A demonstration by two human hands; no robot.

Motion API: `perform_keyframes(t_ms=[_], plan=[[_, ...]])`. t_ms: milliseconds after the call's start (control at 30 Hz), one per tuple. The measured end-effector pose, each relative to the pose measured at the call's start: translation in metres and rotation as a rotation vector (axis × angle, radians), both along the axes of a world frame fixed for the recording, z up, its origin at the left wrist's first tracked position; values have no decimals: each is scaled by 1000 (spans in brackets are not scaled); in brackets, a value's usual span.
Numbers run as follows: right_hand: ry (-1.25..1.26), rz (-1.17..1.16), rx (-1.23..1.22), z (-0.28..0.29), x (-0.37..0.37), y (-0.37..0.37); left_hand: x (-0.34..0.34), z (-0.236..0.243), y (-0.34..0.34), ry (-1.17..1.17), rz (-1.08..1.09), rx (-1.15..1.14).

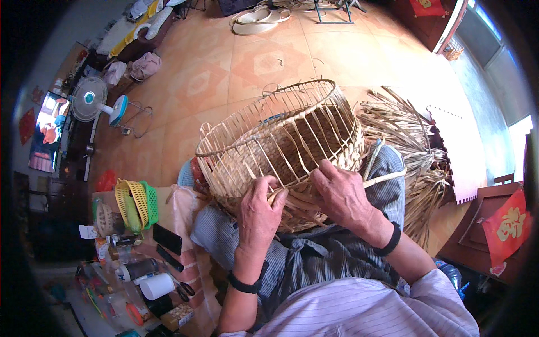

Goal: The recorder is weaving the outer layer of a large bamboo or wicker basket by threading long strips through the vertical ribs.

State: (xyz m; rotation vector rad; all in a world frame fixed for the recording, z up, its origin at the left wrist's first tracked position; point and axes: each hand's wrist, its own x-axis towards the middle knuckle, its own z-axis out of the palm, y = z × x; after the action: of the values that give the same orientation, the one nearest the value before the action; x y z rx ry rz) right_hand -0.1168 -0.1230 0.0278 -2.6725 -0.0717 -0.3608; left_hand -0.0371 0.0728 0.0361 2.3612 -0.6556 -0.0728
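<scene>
A half-woven oval basket [264, 153] leans across my lap, its open mouth turned away and upward. Tan plaited strands form its lower wall, and thin upright ribs run from there to a rim hoop [261, 145]. At the near side, my left hand [261, 210] pinches a pale dried-plant strand [273, 197] between thumb and fingers. To its right, my right hand [342, 194] has its fingers closed at the rim beside the ribs; what lies in them is mostly hidden. A flat pale strip [384, 178] passes behind that hand over my right knee.
Bundles of dried strands [401, 129] lie on the floor to the right. On the left, a low table [191, 253] bears a yellow basket [124, 196], a green basket [149, 203], a dark phone [167, 239], a white cup [157, 286] and scissors [184, 290]. A fan [90, 98] stands farther back.
</scene>
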Motion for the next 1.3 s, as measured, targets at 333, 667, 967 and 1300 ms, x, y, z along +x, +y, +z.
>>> perform_keyframes(t_ms=[333, 667, 967, 1300], plan=[[-4, -8, -77, 0, -10, -17, 9, -2, 15, 11, -167, -17], [60, 113, -17, 12, 6, -4, 10, -9, 13, 17, -79, -42], [43, 377, 22, 4, 16, -14, 19, -13, 10, 30, -116, 134], [23, 387, -203, 3, -1, -70, 20, -1, 21, 43, -265, 54]])
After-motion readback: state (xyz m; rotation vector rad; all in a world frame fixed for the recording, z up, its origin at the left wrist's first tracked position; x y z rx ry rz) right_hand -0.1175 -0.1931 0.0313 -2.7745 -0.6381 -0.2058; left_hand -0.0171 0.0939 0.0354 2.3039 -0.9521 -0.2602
